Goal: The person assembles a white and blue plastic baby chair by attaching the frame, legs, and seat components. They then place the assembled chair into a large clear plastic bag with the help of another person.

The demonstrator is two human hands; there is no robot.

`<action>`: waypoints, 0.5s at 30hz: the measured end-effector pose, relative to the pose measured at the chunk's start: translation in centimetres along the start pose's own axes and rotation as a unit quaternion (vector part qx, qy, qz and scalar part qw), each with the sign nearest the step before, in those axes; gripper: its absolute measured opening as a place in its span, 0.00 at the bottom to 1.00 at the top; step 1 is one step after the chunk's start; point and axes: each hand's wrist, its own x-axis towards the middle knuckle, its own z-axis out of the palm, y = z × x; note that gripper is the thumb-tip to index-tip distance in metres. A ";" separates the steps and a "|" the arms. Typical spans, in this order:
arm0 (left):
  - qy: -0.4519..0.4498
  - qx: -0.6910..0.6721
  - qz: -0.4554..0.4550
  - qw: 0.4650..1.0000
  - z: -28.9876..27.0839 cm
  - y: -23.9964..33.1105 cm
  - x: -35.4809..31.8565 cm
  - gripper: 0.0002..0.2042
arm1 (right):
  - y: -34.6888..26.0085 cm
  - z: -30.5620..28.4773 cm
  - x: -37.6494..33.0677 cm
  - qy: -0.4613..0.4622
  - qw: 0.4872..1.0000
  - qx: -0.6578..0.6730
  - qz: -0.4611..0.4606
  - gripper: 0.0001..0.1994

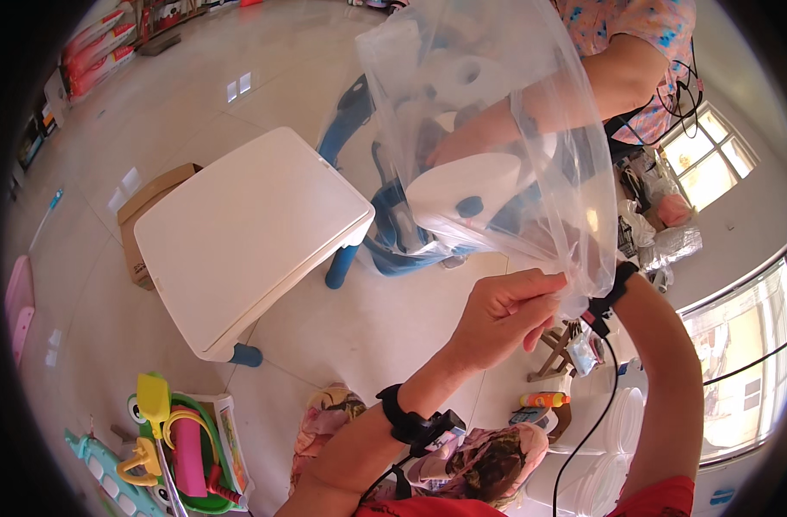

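Observation:
A large clear plastic bag (574, 185) hangs in front of me, around or over blue and white molded plastic parts (462, 194) whose kind I cannot make out. With closed fingers, my left hand (510, 314) pinches the bag's lower edge. My right hand (574, 246) is at the same edge, mostly hidden by the film, so its fingers do not show clearly. Across from me, another person's arm (531, 108) reaches in among the parts, seen partly through the plastic.
A white-topped small table (255, 233) with blue legs stands to the left, a cardboard box (139, 215) behind it. Colorful toys (186, 439) sit at the lower left. White buckets (596, 482) and an orange bottle (544, 400) are at the lower right. A black cable (613, 379) hangs by my right wrist.

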 end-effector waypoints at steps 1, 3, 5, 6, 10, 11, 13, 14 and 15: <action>-0.006 -0.007 0.002 1.000 0.2 -0.1 0.0 0.08 | 0.1 -0.1 -0.2 -0.005 1.000 0.019 0.003 0.11; 0.005 -0.006 0.002 1.000 0.0 0.0 -0.1 0.08 | 0.6 -0.2 0.1 -0.019 0.998 0.059 0.004 0.11; 0.015 0.015 0.001 1.000 -0.2 0.1 0.1 0.09 | 1.5 0.0 0.9 -0.035 0.993 0.114 0.002 0.11; 0.027 0.017 -0.003 0.999 0.1 0.2 0.2 0.09 | 2.1 0.2 1.0 -0.016 0.999 0.043 -0.021 0.11; 0.057 -0.006 0.034 0.998 0.2 0.4 0.2 0.09 | 1.2 3.2 1.4 0.083 0.934 -0.336 -0.090 0.10; 0.062 0.001 0.037 0.997 0.1 0.5 0.1 0.09 | 0.7 3.2 1.6 0.071 0.948 -0.303 -0.065 0.10; 0.070 0.015 0.044 0.996 -0.1 0.7 0.1 0.11 | -0.3 2.8 2.3 0.047 0.971 -0.236 -0.015 0.10; 0.074 0.022 0.047 0.996 -0.3 0.7 0.1 0.12 | -0.8 2.4 2.9 0.035 0.979 -0.201 0.009 0.10; 0.078 0.030 0.050 0.995 -0.6 0.9 0.1 0.14 | -1.3 2.1 3.6 0.022 0.985 -0.166 0.034 0.10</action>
